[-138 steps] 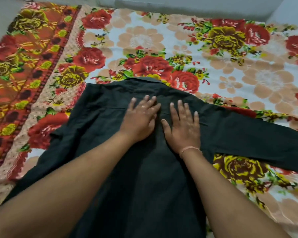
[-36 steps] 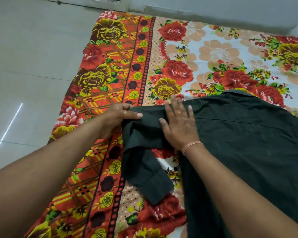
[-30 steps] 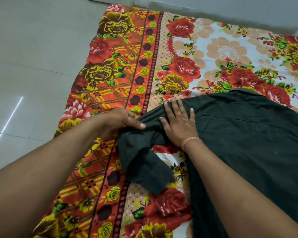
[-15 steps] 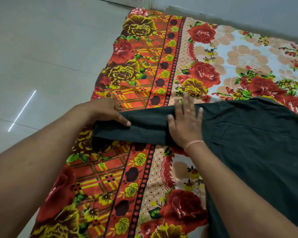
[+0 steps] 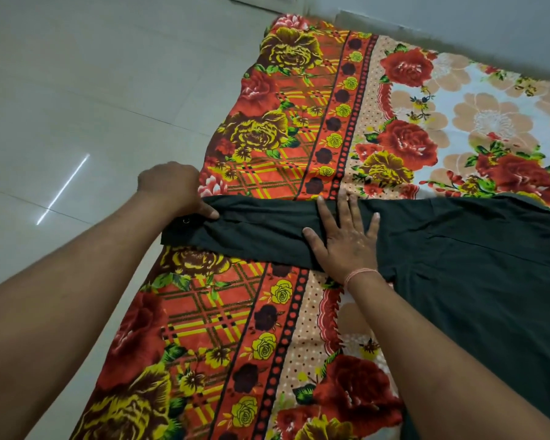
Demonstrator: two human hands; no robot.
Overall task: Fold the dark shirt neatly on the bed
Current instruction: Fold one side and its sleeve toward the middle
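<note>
The dark shirt point(image 5: 477, 265) lies flat on the flowered bedsheet point(image 5: 286, 312), its body at the right. Its left sleeve point(image 5: 254, 231) stretches straight out to the left, reaching the bed's edge. My left hand point(image 5: 172, 188) pinches the cuff end of that sleeve at the edge of the bed. My right hand point(image 5: 346, 239) lies flat with spread fingers on the sleeve near the shoulder, pressing it down. A thin thread band circles my right wrist.
Pale glossy floor tiles point(image 5: 77, 106) lie left of the bed, just past the cuff. A grey wall point(image 5: 458, 27) runs along the far side. Bare sheet shows in front of and beyond the sleeve.
The sleeve was bunched and hanging down beside the shirt; my left hand has pulled it out straight to the left. My right hand stayed pressed near the shoulder. The view shifted left.
</note>
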